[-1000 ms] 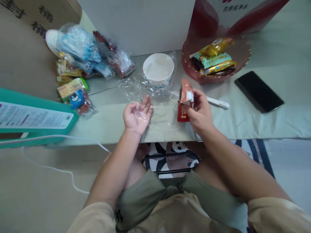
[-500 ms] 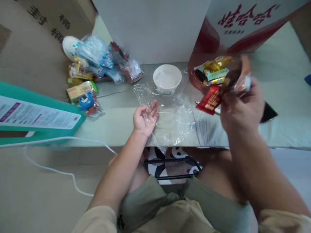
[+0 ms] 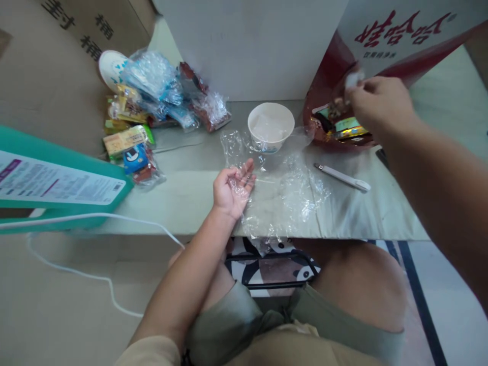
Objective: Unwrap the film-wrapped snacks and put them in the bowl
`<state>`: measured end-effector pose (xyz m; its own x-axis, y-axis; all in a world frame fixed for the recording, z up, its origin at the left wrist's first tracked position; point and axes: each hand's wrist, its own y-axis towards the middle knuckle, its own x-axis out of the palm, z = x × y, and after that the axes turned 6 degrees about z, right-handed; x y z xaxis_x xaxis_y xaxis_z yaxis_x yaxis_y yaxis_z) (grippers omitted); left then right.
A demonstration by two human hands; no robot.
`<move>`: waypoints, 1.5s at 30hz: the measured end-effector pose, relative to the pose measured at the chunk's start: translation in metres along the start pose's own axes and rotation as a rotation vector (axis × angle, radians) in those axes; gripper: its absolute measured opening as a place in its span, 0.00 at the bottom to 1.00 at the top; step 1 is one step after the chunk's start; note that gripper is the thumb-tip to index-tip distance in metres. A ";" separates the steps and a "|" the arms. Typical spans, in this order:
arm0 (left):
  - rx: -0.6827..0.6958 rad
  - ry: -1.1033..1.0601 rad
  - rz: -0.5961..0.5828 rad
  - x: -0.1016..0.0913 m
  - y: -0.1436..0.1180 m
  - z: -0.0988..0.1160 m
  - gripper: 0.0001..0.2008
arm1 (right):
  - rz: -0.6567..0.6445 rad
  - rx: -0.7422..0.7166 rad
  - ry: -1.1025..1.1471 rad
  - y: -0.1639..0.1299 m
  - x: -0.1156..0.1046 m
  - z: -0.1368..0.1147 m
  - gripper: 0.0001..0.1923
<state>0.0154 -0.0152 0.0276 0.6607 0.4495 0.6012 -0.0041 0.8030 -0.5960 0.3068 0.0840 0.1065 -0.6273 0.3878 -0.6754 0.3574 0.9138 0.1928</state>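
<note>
Left hand (image 3: 232, 187): rests palm up near the front edge of the table (image 3: 183, 193), fingers loosely curled, lying on a corner of the clear plastic wrap (image 3: 290, 190); whether it pinches the film or merely lies on it cannot be told. The wrap, crumpled and nearly see-through, spreads from the hand toward 3 o'clock and spills over the table edge; its outline is hard to trace against the pale surface. Right hand (image 3: 381, 104): raised at 2 o'clock over the red snack dish (image 3: 324, 137), fingertips pinched on a small white-edged packet (image 3: 354, 80); the packet is blurred and mostly covered by the fingers, so its print cannot be read. The dish is partly hidden by that hand and forearm; 2 or 3 wrapped snacks (image 3: 345, 129) show inside, green and gold. White bowl (image 3: 271, 126): at 12 o'clock from the wrap, upright, a film of plastic seemingly across its mouth. White spoon (image 3: 342, 176): lies flat at 3 o'clock of the wrap, apart from it. Heap of bagged snacks (image 3: 152, 101): at 10 o'clock, tangled in clear bags, single items hard to separate. Green box (image 3: 57, 183): at 9 o'clock, cut off by the left frame edge, with a white cable (image 3: 87, 218) beneath. Red-and-white carton (image 3: 400, 35): at 1 o'clock, cropped at the top.
</note>
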 end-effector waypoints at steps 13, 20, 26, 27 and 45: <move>0.219 0.457 0.004 -0.012 0.006 0.006 0.18 | -0.292 -0.550 -0.024 -0.199 0.080 0.028 0.10; 0.346 0.718 -0.010 -0.019 0.005 0.013 0.05 | 0.012 -0.285 0.154 -0.183 0.075 0.042 0.15; 0.140 0.629 -0.246 -0.023 -0.005 0.036 0.12 | -0.189 -0.175 0.377 -0.131 0.101 0.055 0.30; 0.120 0.624 -0.279 -0.025 -0.006 0.038 0.13 | -0.237 -0.185 0.363 -0.128 0.104 0.052 0.22; 0.298 0.718 -0.023 -0.025 0.015 0.034 0.16 | -0.349 0.269 0.648 -0.149 0.062 0.058 0.16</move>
<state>-0.0273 -0.0011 0.0218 0.9871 0.1492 0.0587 -0.1187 0.9262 -0.3580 0.2543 -0.0350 -0.0054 -0.9834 0.1524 -0.0986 0.1689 0.9673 -0.1895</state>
